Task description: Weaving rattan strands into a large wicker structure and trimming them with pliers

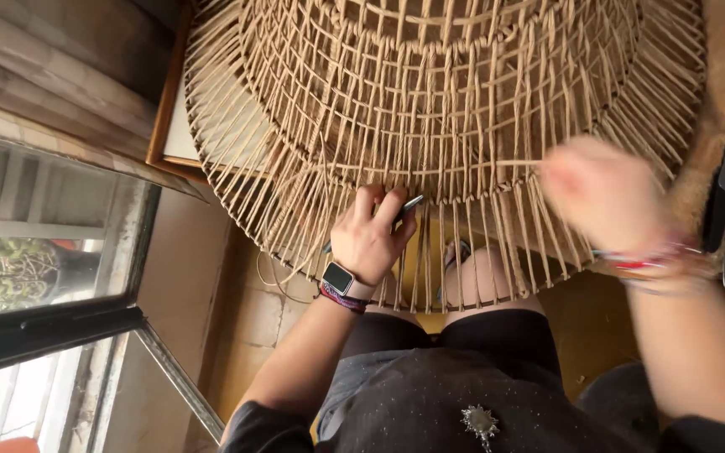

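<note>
Large round basket of tan woven cord [446,109] tipped over the knees; left hand [368,243], fingers closed on a slim dark metal tool [406,207], rests against the lowest woven row. Right hand [602,193], blurred, seems pinched on a tan strand [513,163]; grip unclear. Risk: a hard tug could loosen the row or bend the loose uprights [480,260]

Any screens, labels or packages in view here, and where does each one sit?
Smartwatch: on the left wrist, below the left hand; small rounded-square dark screen, pale strap.
No packages, labels or signs show around the woven cane basket.
</note>
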